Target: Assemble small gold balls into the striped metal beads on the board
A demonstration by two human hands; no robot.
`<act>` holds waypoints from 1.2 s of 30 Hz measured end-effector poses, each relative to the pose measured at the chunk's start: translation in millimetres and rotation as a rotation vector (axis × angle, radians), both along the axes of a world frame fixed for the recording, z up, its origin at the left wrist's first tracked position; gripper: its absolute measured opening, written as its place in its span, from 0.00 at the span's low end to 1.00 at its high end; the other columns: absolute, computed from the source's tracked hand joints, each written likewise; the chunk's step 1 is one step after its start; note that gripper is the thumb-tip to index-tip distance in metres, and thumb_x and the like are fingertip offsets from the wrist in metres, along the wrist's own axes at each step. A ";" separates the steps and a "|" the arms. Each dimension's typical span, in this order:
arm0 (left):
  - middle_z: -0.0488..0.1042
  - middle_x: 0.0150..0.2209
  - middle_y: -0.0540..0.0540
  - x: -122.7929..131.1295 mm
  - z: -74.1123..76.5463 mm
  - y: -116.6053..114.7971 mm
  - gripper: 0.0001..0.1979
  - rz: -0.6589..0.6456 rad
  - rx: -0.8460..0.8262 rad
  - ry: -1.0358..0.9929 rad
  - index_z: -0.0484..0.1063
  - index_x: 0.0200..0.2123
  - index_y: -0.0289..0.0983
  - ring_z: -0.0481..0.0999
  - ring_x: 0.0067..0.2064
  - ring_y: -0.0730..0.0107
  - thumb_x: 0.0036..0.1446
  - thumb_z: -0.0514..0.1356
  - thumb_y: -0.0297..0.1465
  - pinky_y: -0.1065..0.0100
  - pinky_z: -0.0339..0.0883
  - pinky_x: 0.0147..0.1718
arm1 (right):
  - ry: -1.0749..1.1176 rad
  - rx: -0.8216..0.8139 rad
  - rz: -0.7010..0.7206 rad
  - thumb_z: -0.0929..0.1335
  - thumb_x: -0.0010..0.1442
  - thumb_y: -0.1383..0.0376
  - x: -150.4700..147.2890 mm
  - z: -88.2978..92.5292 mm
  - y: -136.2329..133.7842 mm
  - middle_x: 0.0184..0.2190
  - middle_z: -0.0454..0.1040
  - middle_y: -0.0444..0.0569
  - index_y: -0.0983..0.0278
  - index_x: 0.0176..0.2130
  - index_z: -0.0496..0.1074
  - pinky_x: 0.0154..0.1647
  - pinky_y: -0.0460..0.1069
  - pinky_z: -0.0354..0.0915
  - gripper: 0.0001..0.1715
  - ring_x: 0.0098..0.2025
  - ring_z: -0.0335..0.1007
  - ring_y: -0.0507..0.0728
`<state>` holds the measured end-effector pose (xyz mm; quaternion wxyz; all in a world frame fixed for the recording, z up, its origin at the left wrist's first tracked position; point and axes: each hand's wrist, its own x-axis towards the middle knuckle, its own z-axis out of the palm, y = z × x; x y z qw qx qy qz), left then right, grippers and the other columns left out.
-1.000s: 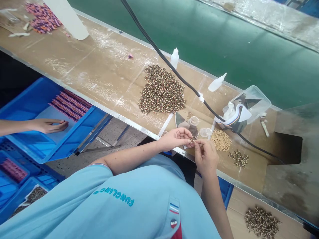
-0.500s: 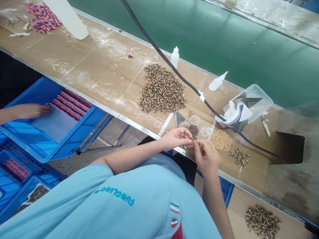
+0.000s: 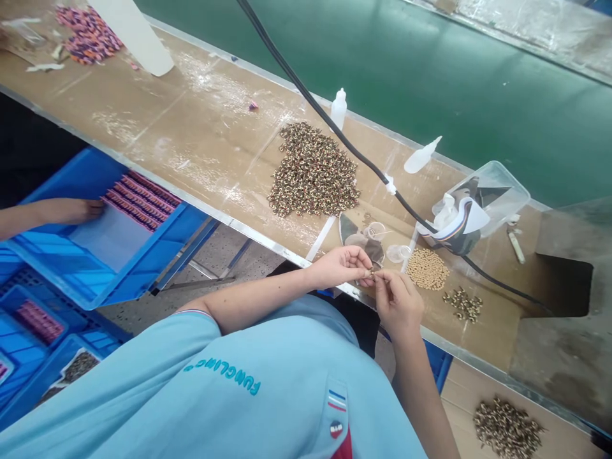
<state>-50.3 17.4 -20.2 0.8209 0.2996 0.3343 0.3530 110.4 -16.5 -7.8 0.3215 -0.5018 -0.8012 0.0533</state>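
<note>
My left hand and my right hand meet fingertip to fingertip over the table's near edge. Both pinch one tiny gold-and-dark piece, mostly hidden by the fingers. Just behind them lies a camouflage cloth with clear plastic rings on and beside it. To the right of my right hand are a pile of small tan beads and a little heap of gold-and-dark pieces. A much larger heap of such pieces spreads behind my left hand.
A black cable hangs across the table. Two white squeeze bottles and a clear plastic box are near the back edge. At left, another person's hand reaches into a blue crate. A metal housing stands at right.
The view has shifted slightly, so everything appears a little further right. My two hands stay together in the same pinch, with only slight finger movement.
</note>
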 end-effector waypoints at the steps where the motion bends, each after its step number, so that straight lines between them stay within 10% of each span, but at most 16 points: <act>1: 0.76 0.25 0.47 0.1 0.0 0.0 0.16 0.001 0.001 0.000 0.67 0.30 0.30 0.78 0.28 0.74 0.43 0.70 0.30 0.71 0.72 0.34 | 0.008 -0.009 -0.003 0.63 0.62 0.69 0.4 -0.4 0.0 0.30 0.75 0.46 0.62 0.34 0.70 0.33 0.44 0.64 0.06 0.33 0.71 0.50; 21: 0.74 0.24 0.51 1.6 0.8 -0.8 0.19 0.048 0.017 0.012 0.66 0.29 0.31 0.75 0.26 0.77 0.40 0.70 0.36 0.72 0.70 0.31 | 0.124 0.064 -0.024 0.68 0.57 0.73 -3.4 -8.8 -14.5 0.35 0.76 0.47 0.61 0.47 0.73 0.36 0.45 0.70 0.18 0.35 0.74 0.51; 36: 0.73 0.28 0.50 2.2 -4.8 -6.2 0.15 0.071 0.183 0.057 0.67 0.31 0.32 0.74 0.31 0.78 0.45 0.68 0.34 0.71 0.68 0.37 | 0.214 0.021 -0.175 0.68 0.58 0.68 -7.7 -7.8 -15.8 0.33 0.76 0.47 0.60 0.38 0.76 0.35 0.46 0.70 0.08 0.33 0.72 0.50</act>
